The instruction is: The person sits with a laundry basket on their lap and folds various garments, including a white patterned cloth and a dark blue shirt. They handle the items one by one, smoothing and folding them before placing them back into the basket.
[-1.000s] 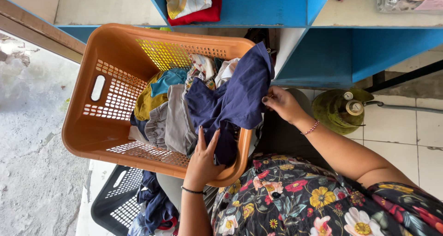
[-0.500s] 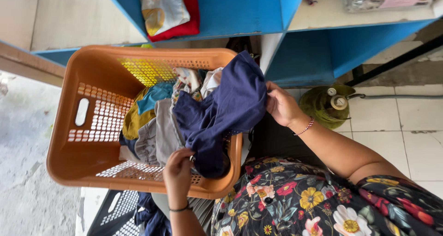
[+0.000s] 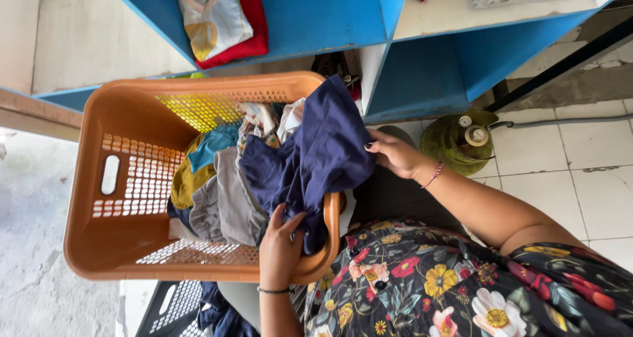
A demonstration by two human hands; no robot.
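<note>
Clearly a lifting-out step: both hands grasp the navy garment (image 3: 316,159) draped over the near rim of the orange basket (image 3: 99,146). The left hand (image 3: 280,248) pinches its lower end by the rim, and the right hand (image 3: 394,153) grips its far edge. Lifting it free likely calls for clearing the grey cloth (image 3: 227,205) underneath.

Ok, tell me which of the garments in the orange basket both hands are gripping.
The navy blue garment, draped over the orange basket rim. The left hand and right hand grip it; the grey, teal and mustard pieces lie untouched inside.
</note>
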